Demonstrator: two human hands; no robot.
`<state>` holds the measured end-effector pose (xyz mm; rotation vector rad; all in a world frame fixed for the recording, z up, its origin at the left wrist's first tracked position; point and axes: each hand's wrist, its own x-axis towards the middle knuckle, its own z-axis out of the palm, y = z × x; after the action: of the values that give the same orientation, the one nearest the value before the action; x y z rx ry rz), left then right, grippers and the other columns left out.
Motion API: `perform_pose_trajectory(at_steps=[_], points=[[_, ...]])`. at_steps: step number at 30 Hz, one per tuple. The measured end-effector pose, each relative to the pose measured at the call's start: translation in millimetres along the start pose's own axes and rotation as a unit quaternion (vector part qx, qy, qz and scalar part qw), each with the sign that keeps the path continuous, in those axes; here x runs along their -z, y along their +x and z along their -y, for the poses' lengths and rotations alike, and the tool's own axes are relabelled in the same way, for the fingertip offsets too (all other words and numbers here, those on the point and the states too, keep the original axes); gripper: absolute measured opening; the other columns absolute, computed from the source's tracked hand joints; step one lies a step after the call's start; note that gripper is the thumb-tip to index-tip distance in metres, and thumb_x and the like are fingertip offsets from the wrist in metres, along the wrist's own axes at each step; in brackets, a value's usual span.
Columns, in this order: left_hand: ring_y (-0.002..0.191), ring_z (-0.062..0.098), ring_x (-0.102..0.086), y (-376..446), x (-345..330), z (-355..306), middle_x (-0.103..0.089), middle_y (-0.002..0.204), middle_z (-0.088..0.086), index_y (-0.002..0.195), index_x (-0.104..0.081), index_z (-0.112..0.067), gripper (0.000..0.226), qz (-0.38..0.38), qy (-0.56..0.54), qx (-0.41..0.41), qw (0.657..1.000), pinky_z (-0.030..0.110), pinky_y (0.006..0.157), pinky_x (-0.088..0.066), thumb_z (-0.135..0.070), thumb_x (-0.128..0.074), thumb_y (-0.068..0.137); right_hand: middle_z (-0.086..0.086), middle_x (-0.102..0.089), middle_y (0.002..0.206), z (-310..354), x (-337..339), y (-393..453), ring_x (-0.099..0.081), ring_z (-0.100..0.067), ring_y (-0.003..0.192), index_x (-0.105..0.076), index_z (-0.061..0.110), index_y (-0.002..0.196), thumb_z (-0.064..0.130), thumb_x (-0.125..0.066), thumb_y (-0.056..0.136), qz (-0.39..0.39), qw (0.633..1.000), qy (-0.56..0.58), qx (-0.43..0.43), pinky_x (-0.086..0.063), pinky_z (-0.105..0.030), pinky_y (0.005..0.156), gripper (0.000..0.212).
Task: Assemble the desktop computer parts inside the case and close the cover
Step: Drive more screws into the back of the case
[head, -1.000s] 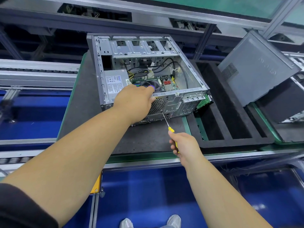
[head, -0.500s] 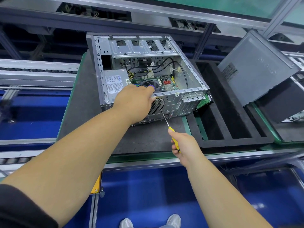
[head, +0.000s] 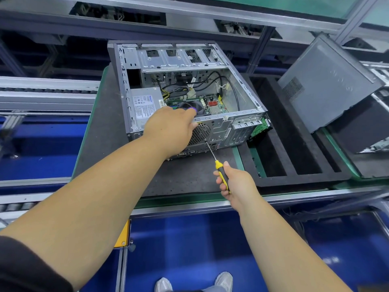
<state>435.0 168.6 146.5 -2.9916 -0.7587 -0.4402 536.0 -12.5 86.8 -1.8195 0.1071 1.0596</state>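
An open grey computer case (head: 235,127) lies on its side on a dark mat (head: 105,131), its rear panel facing me. Inside are a power supply (head: 145,104), a green motherboard (head: 214,107) and black cables. My left hand (head: 170,131) reaches over the rear rim and its fingers curl round a black fan (head: 194,106) with a purple hub inside the case. My right hand (head: 233,180) grips a yellow-and-black screwdriver (head: 220,168), whose tip touches the rear panel beside the round fan grille (head: 201,132).
A black foam tray (head: 294,165) with long slots sits right of the case. The grey side cover (head: 328,81) leans tilted at the far right over another case. Conveyor rails run to the left, blue floor lies below the bench edge.
My right hand has shifted its grip slightly on the screwdriver handle. The left hand and the case have stayed in place.
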Motion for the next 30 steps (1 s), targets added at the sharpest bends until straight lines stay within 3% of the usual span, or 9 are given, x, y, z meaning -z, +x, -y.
perform_pose_trajectory(at_steps=[5,10,13,16,24,27,30], points=[[0.076,0.028,-0.042,0,1,0,-0.045,0.076,-0.002,0.105,-0.048,-0.015,0.029,0.004,-0.001,0.002,1.0,0.035,0.064,-0.027,-0.037,-0.03,0.103,-0.002,-0.054,0.072,-7,4,-3,-0.042,-0.012,0.056,-0.063,0.006,0.096,0.032,-0.068,0.093,-0.015,0.995,-0.036,0.095,-0.034,-0.023,0.05,0.027],[0.079,0.029,-0.044,0,2,-1,-0.059,0.086,0.003,0.108,-0.049,-0.016,0.03,0.008,-0.001,0.006,1.0,0.036,0.064,-0.027,-0.037,-0.029,0.103,0.002,-0.056,0.058,-12,-2,-2,-0.043,-0.011,0.048,-0.066,0.005,0.083,0.028,-0.068,0.092,-0.062,0.986,-0.042,0.146,-0.036,-0.026,0.051,0.026],[0.078,0.028,-0.041,-1,3,-1,-0.059,0.088,0.003,0.109,-0.049,-0.016,0.03,0.007,0.001,0.012,1.0,0.035,0.063,-0.026,-0.038,-0.03,0.103,0.002,-0.053,0.053,-10,-5,0,-0.038,-0.011,0.044,-0.067,0.005,0.078,0.028,-0.067,0.093,-0.055,0.99,-0.015,0.126,-0.03,-0.022,0.044,0.028],[0.077,0.028,-0.041,-1,3,-2,-0.052,0.081,0.0,0.106,-0.048,-0.016,0.028,0.009,-0.001,0.012,1.0,0.035,0.062,-0.026,-0.037,-0.03,0.103,-0.002,-0.05,0.058,0,-4,0,-0.034,-0.01,0.044,-0.064,0.008,0.075,0.03,-0.066,0.095,-0.022,0.998,0.026,0.048,-0.025,-0.017,0.037,0.03],[0.078,0.025,-0.039,0,5,-4,-0.049,0.079,-0.002,0.112,-0.049,-0.018,0.029,0.018,-0.007,0.026,0.999,0.034,0.063,-0.026,-0.037,-0.031,0.103,0.0,-0.049,0.061,10,6,-7,-0.031,-0.006,0.041,-0.061,0.007,0.08,0.027,-0.063,0.097,0.082,0.983,0.151,-0.06,-0.02,-0.015,0.035,0.026],[0.084,0.029,-0.047,-2,7,-4,-0.061,0.09,0.004,0.12,-0.05,-0.017,0.033,0.024,-0.006,0.025,0.999,0.033,0.066,-0.026,-0.039,-0.033,0.102,0.0,-0.049,0.06,7,8,-7,-0.033,-0.005,0.041,-0.063,0.007,0.082,0.03,-0.064,0.096,0.096,0.984,0.138,-0.057,-0.022,-0.015,0.036,0.027],[0.095,0.031,-0.052,-5,7,-3,-0.061,0.094,0.002,0.126,-0.048,-0.017,0.045,0.043,-0.017,0.024,0.999,0.035,0.071,-0.03,-0.051,-0.041,0.096,0.0,-0.05,0.06,2,11,-7,-0.038,-0.008,0.044,-0.065,0.011,0.086,0.035,-0.063,0.096,0.06,0.997,0.036,-0.017,-0.027,-0.018,0.04,0.026]])
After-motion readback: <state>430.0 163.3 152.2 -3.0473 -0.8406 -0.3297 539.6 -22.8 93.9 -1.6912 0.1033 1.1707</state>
